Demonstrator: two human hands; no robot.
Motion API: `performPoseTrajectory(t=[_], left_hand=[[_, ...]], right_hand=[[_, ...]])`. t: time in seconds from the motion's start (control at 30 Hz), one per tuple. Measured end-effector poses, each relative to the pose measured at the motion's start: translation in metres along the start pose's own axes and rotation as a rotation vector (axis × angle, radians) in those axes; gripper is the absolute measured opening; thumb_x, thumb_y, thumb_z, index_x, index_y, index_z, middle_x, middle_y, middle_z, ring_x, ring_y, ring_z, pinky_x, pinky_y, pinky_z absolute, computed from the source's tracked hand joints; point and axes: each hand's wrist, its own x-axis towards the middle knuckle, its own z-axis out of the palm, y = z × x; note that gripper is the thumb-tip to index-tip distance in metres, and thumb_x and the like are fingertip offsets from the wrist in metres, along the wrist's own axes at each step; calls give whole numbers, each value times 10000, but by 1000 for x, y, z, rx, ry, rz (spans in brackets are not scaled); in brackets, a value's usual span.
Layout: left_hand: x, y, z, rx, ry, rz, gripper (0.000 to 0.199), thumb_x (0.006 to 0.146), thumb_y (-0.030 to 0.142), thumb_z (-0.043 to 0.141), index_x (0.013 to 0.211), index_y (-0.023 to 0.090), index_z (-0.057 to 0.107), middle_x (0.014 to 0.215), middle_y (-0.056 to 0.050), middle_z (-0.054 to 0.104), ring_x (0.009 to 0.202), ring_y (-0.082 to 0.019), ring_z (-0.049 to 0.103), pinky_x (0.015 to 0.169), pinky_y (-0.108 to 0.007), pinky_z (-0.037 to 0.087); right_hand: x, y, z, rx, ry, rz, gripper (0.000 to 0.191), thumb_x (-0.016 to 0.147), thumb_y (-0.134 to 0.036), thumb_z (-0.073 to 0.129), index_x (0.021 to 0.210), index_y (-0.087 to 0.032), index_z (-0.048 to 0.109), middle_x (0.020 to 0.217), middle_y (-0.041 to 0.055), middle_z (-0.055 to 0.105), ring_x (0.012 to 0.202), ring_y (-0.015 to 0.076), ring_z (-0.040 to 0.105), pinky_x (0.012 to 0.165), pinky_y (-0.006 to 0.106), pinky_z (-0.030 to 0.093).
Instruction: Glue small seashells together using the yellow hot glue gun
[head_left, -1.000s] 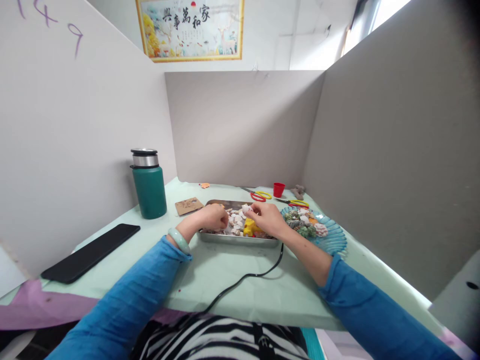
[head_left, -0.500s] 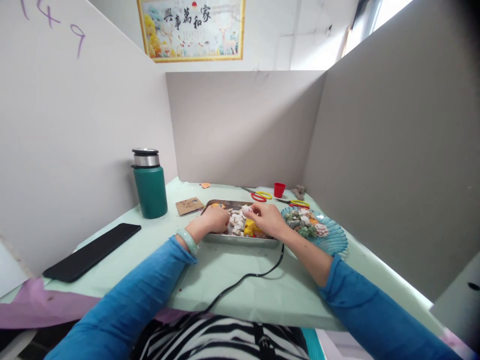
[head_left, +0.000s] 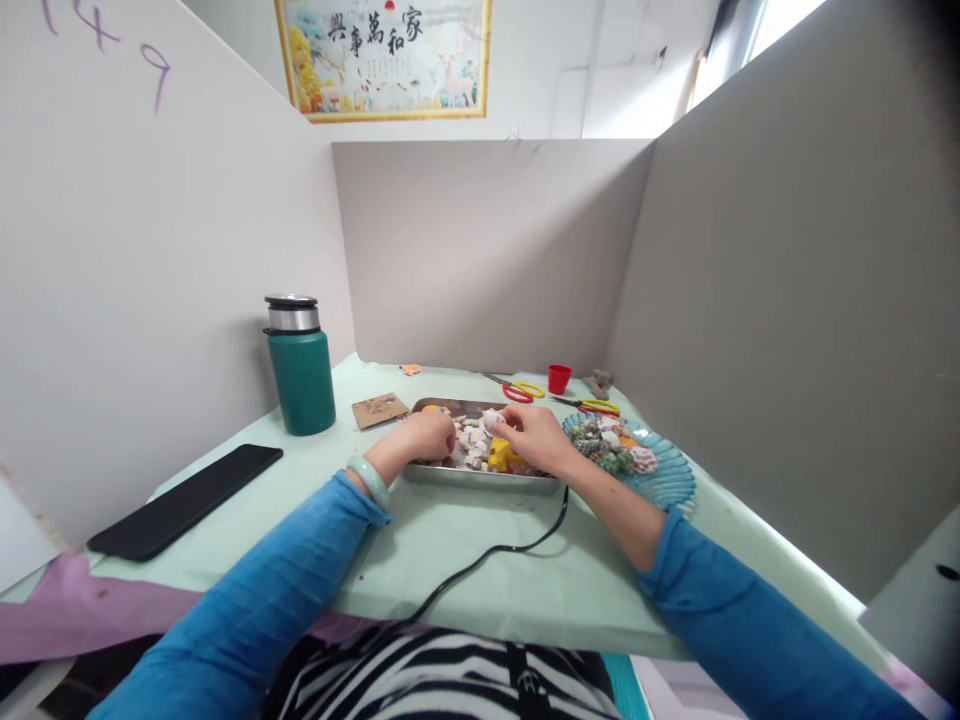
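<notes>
A shallow metal tray (head_left: pixel 487 482) lies on the pale green tablecloth, with white shells (head_left: pixel 474 440) and a bright yellow piece (head_left: pixel 504 455) in it. Over the tray's left part is my left hand (head_left: pixel 429 437), its fingers curled down and pressed together; what they hold, if anything, is hidden. My right hand (head_left: pixel 537 440) pinches a white shell (head_left: pixel 493 418) between thumb and fingers above the tray's middle. To the right of that hand stands a blue glass plate (head_left: pixel 675 480) heaped with shells and green pieces (head_left: pixel 611 445).
A green bottle (head_left: pixel 301 380) and a black phone-like slab (head_left: pixel 187 500) are on the left. Behind the tray are a brown card (head_left: pixel 379 410), scissors (head_left: pixel 521 390), more scissors (head_left: pixel 592 406) and a red cup (head_left: pixel 559 379). A black cable (head_left: pixel 487 555) crosses the front. Grey panels (head_left: pixel 487 260) enclose the table.
My left hand has shifted slightly left and up over the tray, its fingers still curled. The right hand stays in place with the white shell.
</notes>
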Motion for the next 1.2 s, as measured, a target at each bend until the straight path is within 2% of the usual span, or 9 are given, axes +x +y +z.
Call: performPoseTrajectory(t=[0.17, 0.27, 0.37, 0.47, 0.57, 0.7, 0.8, 1.03, 1.2], left_hand=[[-1, -9, -5, -55, 156, -106, 247, 687, 187, 538, 837, 212, 733, 843, -75, 707, 730, -185, 615, 626, -241, 404], [-3, -7, -8, -55, 124, -118, 226, 718, 291, 545, 805, 194, 731, 796, -93, 699, 712, -198, 614, 629, -257, 407], [-1, 2, -6, 33, 58, -130, 332, 634, 440, 636, 733, 133, 714, 750, -155, 678, 753, -269, 615, 662, -312, 419], [2, 9, -2, 27, 8, -134, 284, 606, 367, 658, 750, 129, 713, 789, -160, 682, 798, -285, 613, 693, -325, 413], [5, 6, 1, -98, 18, -126, 235, 624, 301, 620, 778, 156, 724, 781, -117, 691, 746, -238, 607, 643, -283, 397], [6, -5, 1, -273, 143, -72, 255, 685, 285, 552, 828, 179, 734, 761, -62, 694, 676, -174, 578, 591, -243, 364], [5, -9, -2, -386, 174, -69, 250, 707, 276, 534, 816, 157, 725, 726, -51, 682, 622, -148, 544, 569, -239, 352], [3, -16, -4, -914, 95, -56, 230, 732, 300, 545, 785, 106, 657, 687, -52, 643, 553, -114, 526, 555, -236, 416], [2, -23, 0, -1196, 59, -60, 281, 669, 366, 662, 805, 123, 624, 776, -61, 661, 582, -108, 542, 595, -255, 465]], right_hand=[[0, 1, 1, 8, 9, 4, 242, 803, -377, 544, 680, -179, 608, 647, -2, 631, 596, 120, 522, 556, 232, 296], [0, 2, 2, 12, 9, -6, 251, 805, -385, 542, 679, -178, 608, 643, -1, 633, 589, 119, 521, 551, 233, 295], [0, 3, 3, 9, 13, -14, 254, 804, -392, 544, 686, -177, 613, 651, 7, 639, 595, 123, 527, 556, 234, 302], [0, 3, 3, 2, 18, -20, 247, 802, -391, 548, 692, -180, 614, 656, 9, 641, 599, 125, 529, 562, 234, 309], [0, 1, 3, 4, 13, -8, 242, 802, -383, 550, 687, -180, 613, 649, 7, 637, 596, 123, 527, 561, 233, 308], [-1, -2, 0, 26, 11, 26, 238, 799, -369, 550, 679, -173, 616, 632, 6, 625, 591, 123, 525, 563, 233, 314], [0, -4, -2, 46, 10, 43, 232, 795, -360, 550, 675, -172, 612, 629, 7, 620, 590, 125, 530, 567, 233, 325], [-1, -3, -3, 150, -33, 64, 222, 807, -375, 544, 727, -175, 596, 627, -2, 617, 529, 112, 536, 557, 231, 356], [-2, 0, 0, 97, -85, -64, 177, 799, -336, 562, 751, -179, 628, 668, 3, 630, 591, 117, 536, 566, 229, 365]])
